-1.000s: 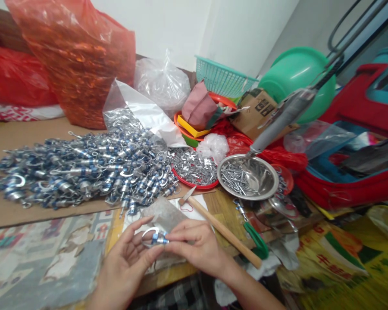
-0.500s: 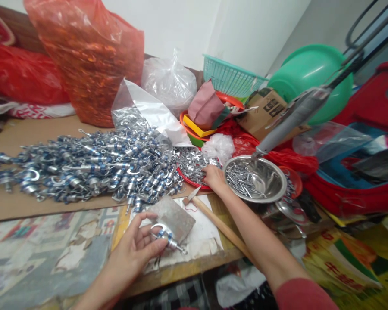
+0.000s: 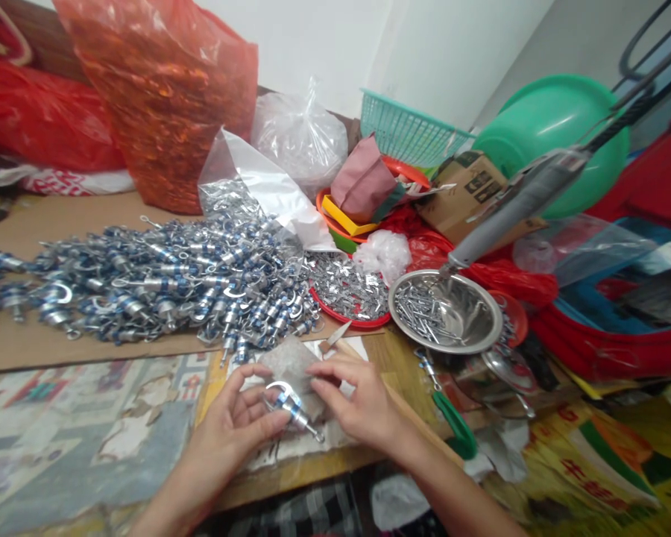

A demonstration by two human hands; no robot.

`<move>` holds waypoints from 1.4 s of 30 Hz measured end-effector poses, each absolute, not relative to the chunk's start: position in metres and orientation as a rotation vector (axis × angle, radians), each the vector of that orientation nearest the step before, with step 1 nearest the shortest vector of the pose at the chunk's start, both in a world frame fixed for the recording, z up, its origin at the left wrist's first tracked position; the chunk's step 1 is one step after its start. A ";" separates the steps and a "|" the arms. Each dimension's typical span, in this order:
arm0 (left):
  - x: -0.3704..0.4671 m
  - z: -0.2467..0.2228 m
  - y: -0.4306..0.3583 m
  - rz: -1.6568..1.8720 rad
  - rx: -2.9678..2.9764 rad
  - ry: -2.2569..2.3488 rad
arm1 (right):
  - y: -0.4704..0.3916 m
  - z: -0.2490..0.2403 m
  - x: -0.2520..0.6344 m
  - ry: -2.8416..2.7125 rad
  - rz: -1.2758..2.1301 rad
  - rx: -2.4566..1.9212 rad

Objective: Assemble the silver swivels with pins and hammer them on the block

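My left hand [image 3: 246,418] holds a silver-and-blue metal fitting with a hook [image 3: 291,406] between thumb and fingers, over a grey metal block [image 3: 296,362]. Just right of the fitting, my right hand [image 3: 352,395] has its thumb and fingertips pinched above the block; whatever they hold is too small to name. Under my right hand lies a hammer [image 3: 335,339], its wooden handle partly covered by the forearm. Behind the block, a red tray [image 3: 359,322] carries small flat metal pieces. A big heap of similar fittings [image 3: 173,280] spreads on cardboard to the left.
A steel bowl [image 3: 481,328] of metal pins stands right of the tray, with a grey-handled tool [image 3: 497,212] slanting over it. A green-handled item [image 3: 458,429] lies at the table edge. Bags, a green basket [image 3: 408,127] and a green basin [image 3: 570,127] stand behind.
My right hand has moved from the red tray back toward the fitting over the block, uncovering the tray and the green-handled item. My left hand still holds the fitting in much the same place.
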State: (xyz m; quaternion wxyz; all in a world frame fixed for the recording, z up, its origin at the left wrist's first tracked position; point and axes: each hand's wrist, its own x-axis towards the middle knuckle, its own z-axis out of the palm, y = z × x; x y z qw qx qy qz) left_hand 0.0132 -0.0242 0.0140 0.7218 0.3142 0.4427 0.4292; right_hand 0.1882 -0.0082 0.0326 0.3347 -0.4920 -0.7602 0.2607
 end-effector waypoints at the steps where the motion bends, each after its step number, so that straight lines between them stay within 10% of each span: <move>1: 0.013 0.014 -0.024 0.951 0.696 0.977 | -0.014 0.033 0.184 -2.050 0.660 -1.228; 42: 0.013 0.011 -0.024 0.976 0.698 0.956 | -0.019 0.030 0.151 -1.859 0.608 -1.499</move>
